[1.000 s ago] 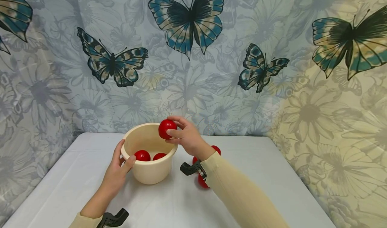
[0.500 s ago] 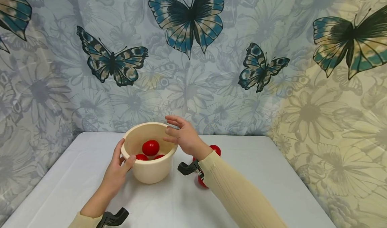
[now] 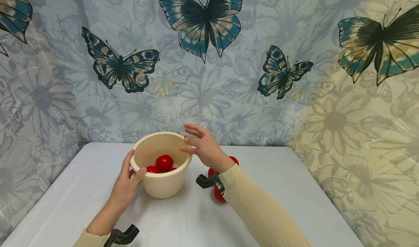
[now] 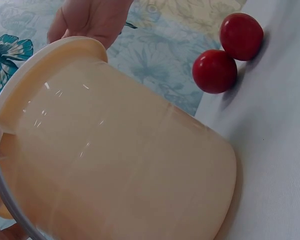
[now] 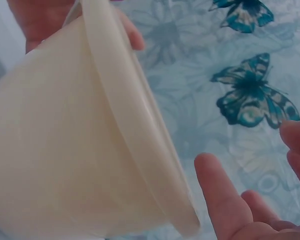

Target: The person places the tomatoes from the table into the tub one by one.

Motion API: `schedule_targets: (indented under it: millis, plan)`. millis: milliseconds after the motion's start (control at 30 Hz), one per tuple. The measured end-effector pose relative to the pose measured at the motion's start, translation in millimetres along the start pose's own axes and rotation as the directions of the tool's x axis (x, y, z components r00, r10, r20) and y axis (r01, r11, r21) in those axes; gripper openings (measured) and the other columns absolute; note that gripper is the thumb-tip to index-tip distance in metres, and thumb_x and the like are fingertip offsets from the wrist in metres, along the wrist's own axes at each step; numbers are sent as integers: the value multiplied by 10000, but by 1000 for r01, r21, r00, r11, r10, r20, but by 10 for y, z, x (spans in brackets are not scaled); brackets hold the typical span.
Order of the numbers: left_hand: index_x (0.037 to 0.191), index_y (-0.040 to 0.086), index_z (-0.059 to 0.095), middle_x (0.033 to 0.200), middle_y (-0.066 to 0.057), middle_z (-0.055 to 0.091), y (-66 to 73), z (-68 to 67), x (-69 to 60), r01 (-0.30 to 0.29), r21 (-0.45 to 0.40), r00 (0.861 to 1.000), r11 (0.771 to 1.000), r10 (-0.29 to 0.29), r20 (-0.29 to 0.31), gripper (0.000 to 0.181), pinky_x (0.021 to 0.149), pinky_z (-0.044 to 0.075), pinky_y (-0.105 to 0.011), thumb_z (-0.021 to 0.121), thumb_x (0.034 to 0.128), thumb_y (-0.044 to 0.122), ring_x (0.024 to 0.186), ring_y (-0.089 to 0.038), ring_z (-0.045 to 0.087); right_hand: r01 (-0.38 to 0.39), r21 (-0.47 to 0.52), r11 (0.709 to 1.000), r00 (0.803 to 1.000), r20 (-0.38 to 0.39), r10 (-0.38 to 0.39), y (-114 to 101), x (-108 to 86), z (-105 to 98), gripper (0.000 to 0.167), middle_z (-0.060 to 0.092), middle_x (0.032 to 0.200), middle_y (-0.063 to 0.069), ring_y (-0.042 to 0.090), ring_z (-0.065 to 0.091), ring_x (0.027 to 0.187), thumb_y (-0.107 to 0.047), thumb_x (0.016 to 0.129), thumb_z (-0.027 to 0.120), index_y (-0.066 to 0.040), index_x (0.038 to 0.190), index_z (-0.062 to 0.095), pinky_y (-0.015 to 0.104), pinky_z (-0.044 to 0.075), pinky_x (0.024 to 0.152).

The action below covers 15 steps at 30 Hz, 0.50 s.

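Note:
A cream plastic bucket [image 3: 164, 187] stands on the white table, and my left hand [image 3: 125, 186] grips its left rim. Inside lie several smooth, round, red tomato-like things; the upper one [image 3: 164, 162] shows most, while the others are partly hidden by the near rim. My right hand [image 3: 207, 148] hovers at the bucket's right rim with its fingers spread and nothing in them. In the right wrist view its fingers [image 5: 222, 200] are just apart from the rim.
More red round things lie on the table right of the bucket, partly behind my right wrist; one [image 3: 220, 195] is nearest me. Two show in the left wrist view, a lower one [image 4: 214, 71] and an upper one [image 4: 241, 36]. Butterfly-patterned cloth [image 3: 209, 94] hangs behind the table [image 3: 278, 188].
My right hand has let go of a red round thing, which dropped into the bucket onto the others. That hand has since drawn back slightly right. My left hand has kept its grip.

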<state>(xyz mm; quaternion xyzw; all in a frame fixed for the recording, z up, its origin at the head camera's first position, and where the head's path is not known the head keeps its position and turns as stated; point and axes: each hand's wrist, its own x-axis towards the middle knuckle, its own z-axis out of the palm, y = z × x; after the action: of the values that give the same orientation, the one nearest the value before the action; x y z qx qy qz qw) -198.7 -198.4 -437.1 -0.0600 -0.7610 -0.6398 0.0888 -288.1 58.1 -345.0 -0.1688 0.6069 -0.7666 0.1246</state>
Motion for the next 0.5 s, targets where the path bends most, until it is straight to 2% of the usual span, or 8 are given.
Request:
schedule_targets:
  millis: [133, 267, 367, 400, 500]
  plan:
    - [1615, 258, 29, 1629, -110, 112, -20, 2, -5, -2, -7, 1000, 1000, 2, 0, 797, 944, 402, -178, 567, 1030, 322, 1430, -423, 223, 16, 90, 996, 999, -37, -12, -4, -118, -126, 477, 429, 1470, 91, 343, 404, 1357, 5, 964, 615, -116, 1415, 520, 500, 536, 874]
    - [1615, 259, 21, 1631, -118, 105, 1, -3, -8, -6, -7, 1000, 1000, 6, 3, 802, 943, 404, -178, 567, 1031, 314, 1430, -432, 216, 50, 158, 986, 996, -77, -38, -16, -279, -252, 480, 442, 1465, 103, 353, 430, 1339, 15, 972, 603, -101, 1425, 497, 518, 525, 887]
    - [1616, 265, 11, 1633, -123, 100, 26, -6, -10, -6, -11, 1000, 1000, 6, 6, 800, 941, 400, -167, 561, 1035, 285, 1430, -432, 217, 74, 179, 981, 994, -96, -57, -29, -394, -359, 495, 444, 1469, 113, 346, 452, 1320, 12, 974, 599, -84, 1442, 471, 526, 514, 904]
    - [1615, 267, 11, 1634, -120, 100, 28, -6, -10, -5, -12, 1000, 1000, 5, 6, 799, 910, 390, -123, 560, 1036, 289, 1431, -428, 218, 79, 190, 979, 993, -101, -60, -29, -429, -404, 503, 441, 1471, 118, 354, 448, 1323, 14, 975, 597, -76, 1450, 458, 530, 508, 911]
    - [1616, 263, 8, 1635, -120, 100, 27, -6, -15, -7, -10, 1000, 1000, 7, 7, 799, 918, 389, -130, 559, 1036, 286, 1430, -427, 221, 90, 208, 974, 991, -113, -68, -23, -535, -548, 514, 430, 1480, 129, 379, 424, 1341, 15, 986, 577, -72, 1471, 431, 539, 496, 925]
